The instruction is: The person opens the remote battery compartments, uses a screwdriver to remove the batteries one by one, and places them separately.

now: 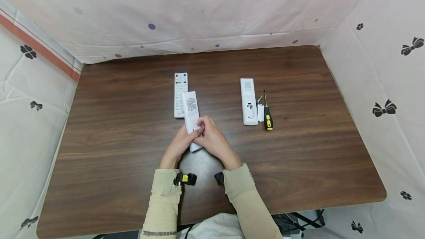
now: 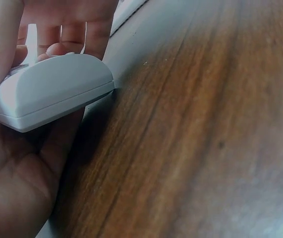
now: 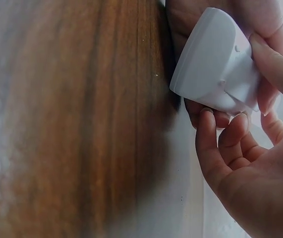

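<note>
A white remote control (image 1: 190,111) lies in both hands just above the table, its labelled back facing up. My left hand (image 1: 179,142) grips its near half from the left, with the thumb across the back. From the right, my right hand (image 1: 215,140) holds the remote, its thumb on the back near the battery cover and its fingertips at the side edge. In the right wrist view, a seam of the battery cover (image 3: 244,87) shows close to the right thumb; whether it is loose I cannot tell. The remote's rounded end (image 2: 57,87) fills the left wrist view's upper left.
Beyond the hands, another white remote (image 1: 180,87) lies buttons up. Toward the right are a face-down remote (image 1: 247,97) with its battery compartment uncovered, a white battery cover (image 1: 261,113), a small green battery (image 1: 259,99) and a black-and-yellow screwdriver (image 1: 268,119). Patterned curtains surround the wooden table (image 1: 315,150).
</note>
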The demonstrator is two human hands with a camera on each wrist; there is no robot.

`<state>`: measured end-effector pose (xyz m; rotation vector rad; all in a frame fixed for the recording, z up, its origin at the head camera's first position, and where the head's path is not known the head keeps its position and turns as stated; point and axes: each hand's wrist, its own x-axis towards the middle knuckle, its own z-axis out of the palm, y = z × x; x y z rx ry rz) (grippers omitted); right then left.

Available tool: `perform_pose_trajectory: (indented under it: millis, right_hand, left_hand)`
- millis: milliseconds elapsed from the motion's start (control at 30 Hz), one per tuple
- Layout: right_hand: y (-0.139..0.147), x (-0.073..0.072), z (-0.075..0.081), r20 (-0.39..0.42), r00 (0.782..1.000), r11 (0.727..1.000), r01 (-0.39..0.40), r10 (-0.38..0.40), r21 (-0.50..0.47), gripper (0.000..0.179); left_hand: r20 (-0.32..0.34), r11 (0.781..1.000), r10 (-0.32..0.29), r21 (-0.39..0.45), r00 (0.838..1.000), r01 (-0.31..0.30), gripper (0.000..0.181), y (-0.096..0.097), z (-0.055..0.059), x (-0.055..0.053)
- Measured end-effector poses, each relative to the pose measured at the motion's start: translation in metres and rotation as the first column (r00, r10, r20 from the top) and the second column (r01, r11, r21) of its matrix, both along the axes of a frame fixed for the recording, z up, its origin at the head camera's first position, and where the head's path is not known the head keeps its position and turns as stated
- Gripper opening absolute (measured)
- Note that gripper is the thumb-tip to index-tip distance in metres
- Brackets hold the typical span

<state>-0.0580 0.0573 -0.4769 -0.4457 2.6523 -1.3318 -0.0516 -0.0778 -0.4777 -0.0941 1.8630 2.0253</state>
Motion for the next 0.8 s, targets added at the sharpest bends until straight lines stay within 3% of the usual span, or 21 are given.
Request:
perform_pose_trajectory:
  millis: [233,800]
  right_hand:
    - [0.0002,0.0003,-0.0008,-0.010,1.000,1.000,0.005,-0.006,-0.014,0.042]
    - [0.0047,0.0010,0.0051,0.031,0.999,0.999,0.014,-0.013,-0.035,0.035]
  left_hand:
    - [0.001,1.000,0.006,-0.001,1.000,-0.006,0.039,0.0019,0.0086,0.0023]
    - [-0.010,0.998,0.046,0.035,0.999,-0.046,0.042,0.0008,0.0073,0.0036]
